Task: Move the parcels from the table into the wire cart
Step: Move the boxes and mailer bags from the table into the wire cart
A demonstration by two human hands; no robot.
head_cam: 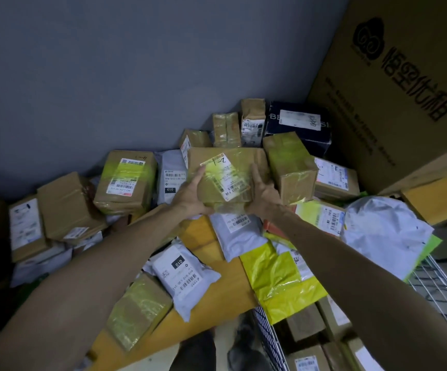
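Note:
A taped cardboard parcel (226, 175) with a white label marked "2-1" is held over the middle of the pile. My left hand (191, 195) grips its left side and my right hand (264, 196) grips its right side, fingers curled round the edges. Many other parcels cover the yellow table (203, 236): brown boxes (126, 180) at the left and back, grey mail bags (185, 277), a yellow bag (278, 279). The wire cart (270, 341) stands at the lower right, with several brown boxes (306, 324) inside it.
A grey wall rises behind the pile. A very large printed carton (393, 84) leans at the right. A big grey bag (383, 234) lies on the cart's far rim. Dark shoes (246, 346) show on the floor between table and cart.

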